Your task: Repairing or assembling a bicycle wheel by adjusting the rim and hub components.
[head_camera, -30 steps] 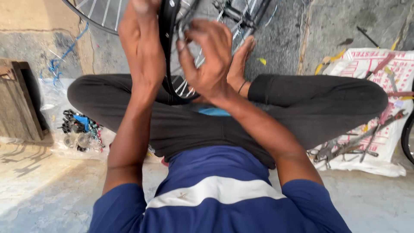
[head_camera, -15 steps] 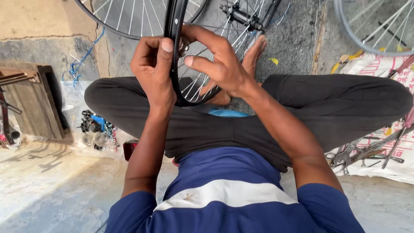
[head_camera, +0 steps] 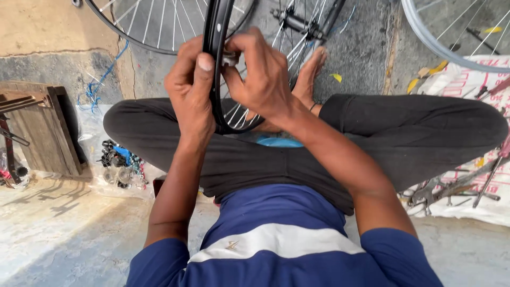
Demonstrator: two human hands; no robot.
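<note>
- Upper middle of the frame: left hand grips the black rim, fingers clenched around it.
- Right hand pinches a small part at the rim's inner edge.
- Spokes are already laced; judging by this, fitting is well along.

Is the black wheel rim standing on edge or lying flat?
On edge: the black rim rises upright from the lap, left hand and right hand gripping either side.
</note>
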